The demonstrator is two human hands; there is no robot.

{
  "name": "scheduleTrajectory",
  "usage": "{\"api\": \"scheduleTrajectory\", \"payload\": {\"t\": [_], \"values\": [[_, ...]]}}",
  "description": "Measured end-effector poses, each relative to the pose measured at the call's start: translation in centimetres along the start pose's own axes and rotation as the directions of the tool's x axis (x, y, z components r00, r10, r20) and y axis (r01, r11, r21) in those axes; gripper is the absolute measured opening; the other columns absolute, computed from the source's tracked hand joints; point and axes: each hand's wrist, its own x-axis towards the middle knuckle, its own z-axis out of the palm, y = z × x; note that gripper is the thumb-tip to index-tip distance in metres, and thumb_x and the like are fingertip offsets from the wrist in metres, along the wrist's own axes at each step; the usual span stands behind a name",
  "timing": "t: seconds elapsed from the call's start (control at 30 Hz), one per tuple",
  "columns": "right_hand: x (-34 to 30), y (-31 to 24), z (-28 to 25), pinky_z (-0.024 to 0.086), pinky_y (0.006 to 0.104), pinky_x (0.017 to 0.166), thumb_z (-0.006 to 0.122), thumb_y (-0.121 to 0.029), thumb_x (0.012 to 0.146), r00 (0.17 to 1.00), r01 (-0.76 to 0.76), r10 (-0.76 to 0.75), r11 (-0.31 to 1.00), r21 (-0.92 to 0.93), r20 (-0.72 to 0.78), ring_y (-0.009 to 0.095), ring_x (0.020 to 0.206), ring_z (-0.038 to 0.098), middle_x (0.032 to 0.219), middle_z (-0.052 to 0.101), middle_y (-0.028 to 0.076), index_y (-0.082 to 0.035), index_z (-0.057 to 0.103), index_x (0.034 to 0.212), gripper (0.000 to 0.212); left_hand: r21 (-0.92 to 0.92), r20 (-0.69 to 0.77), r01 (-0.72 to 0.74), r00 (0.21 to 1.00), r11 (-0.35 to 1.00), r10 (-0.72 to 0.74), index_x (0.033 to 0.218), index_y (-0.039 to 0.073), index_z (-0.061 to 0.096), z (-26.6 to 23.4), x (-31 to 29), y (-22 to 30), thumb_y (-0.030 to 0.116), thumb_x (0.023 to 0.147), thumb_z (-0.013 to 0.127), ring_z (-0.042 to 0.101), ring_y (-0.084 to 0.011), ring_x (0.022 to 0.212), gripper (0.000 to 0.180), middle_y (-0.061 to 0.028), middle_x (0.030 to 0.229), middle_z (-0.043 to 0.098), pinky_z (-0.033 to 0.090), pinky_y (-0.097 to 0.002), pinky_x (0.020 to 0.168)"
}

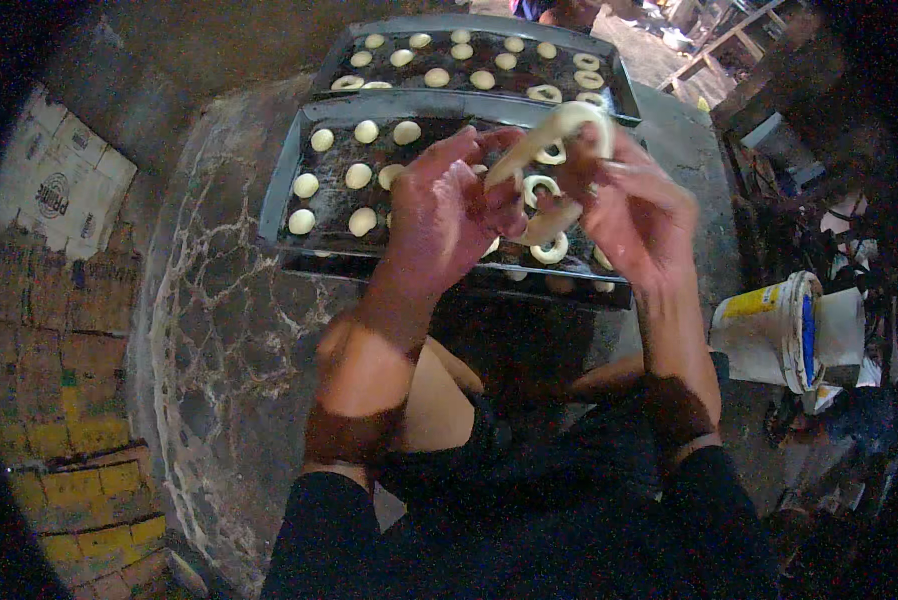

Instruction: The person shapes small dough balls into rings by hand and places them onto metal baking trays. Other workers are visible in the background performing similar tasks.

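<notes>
A large, pale dough ring is held up above the near baking tray, stretched into a long loop. My left hand has its fingers curled around the loop's left side. On the other side, my right hand grips the loop, its fingers slightly smeared by motion. Beneath them the dark tray carries round dough balls on its left and smaller dough rings on its right. My hands and wrists hide part of the tray's middle.
Behind the near tray stands a second dark tray with dough balls and rings. A white bucket with a yellow label lies tilted at the right. Flattened cardboard covers the left side, beside a cracked concrete surface. Part of another person shows at the top.
</notes>
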Motion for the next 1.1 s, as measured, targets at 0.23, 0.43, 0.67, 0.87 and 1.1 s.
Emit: {"api": "scheduleTrajectory", "payload": {"t": [0.23,0.43,0.67,0.87,1.1], "values": [[9.9,2.1,-6.9,0.059,0.035,0.079,0.061,-0.013,0.091,0.911,-0.136,0.061,0.978,-0.157,-0.408,0.017,0.071,0.063,0.074,0.057,0.001,-0.004,0.058,0.088,0.011,-0.623,-0.05,0.193,0.957,0.758,-0.285,0.128,0.006,0.053,-9.7,3.1,-3.0,0.042,0.095,0.051,0.061,-0.0364,0.103,0.049,-0.0185,0.106,0.063,0.047,-0.054,0.094],[19.0,7.9,-14.6,0.052,0.032,0.063,0.069,-0.021,0.086,0.943,-0.244,-0.198,0.128,-0.961,-0.266,0.017,0.063,0.063,0.078,0.068,0.008,-0.005,0.069,0.091,0.016,0.951,-0.309,0.309,0.951,0.018,-0.023,0.127,0.007,0.06,-20.1,4.6,-8.3,0.029,0.09,0.057,0.062,-0.0428,0.11,0.043,-0.0251,0.117,0.065,0.051,-0.0501,0.091],[26.0,13.6,-22.4,0.052,0.0364,0.071,0.072,-0.028,0.083,0.958,-0.257,-0.164,-0.113,-0.96,-0.237,0.026,0.08,0.07,0.089,0.073,0.014,-0.008,0.073,0.102,0.028,0.933,-0.36,0.344,0.899,-0.109,-0.248,0.117,-0.001,0.063,-24.9,2.2,-12.9,0.021,0.079,0.065,0.064,-0.0416,0.105,0.043,-0.0261,0.11,0.066,0.051,-0.0483,0.092],[21.1,14.5,-22.9,0.053,0.0435,0.085,0.071,-0.031,0.087,0.864,-0.36,-0.361,0.041,-0.932,-0.35,0.034,0.095,0.069,0.102,0.072,0.019,-0.001,0.071,0.102,0.034,0.909,-0.283,0.199,0.94,-0.366,-0.191,0.106,-0.003,0.063,-26.8,2.4,-16.9,0.018,0.079,0.065,0.065,-0.0387,0.1,0.035,-0.0231,0.104,0.065,0.053,-0.047,0.091],[7.8,12.2,-14.3,0.051,0.0248,0.069,0.062,-0.011,0.097,0.884,-0.134,-0.315,0.538,-0.832,-0.346,0.009,0.074,0.062,0.089,0.07,0.003,0.001,0.07,0.11,0.019,0.934,-0.263,0.208,0.951,-0.29,-0.165,0.103,0.001,0.065,-22.3,3.7,-16.7,0.021,0.076,0.074,0.067,-0.0322,0.097,0.035,-0.018,0.104,0.066,0.055,-0.0424,0.083]]}}
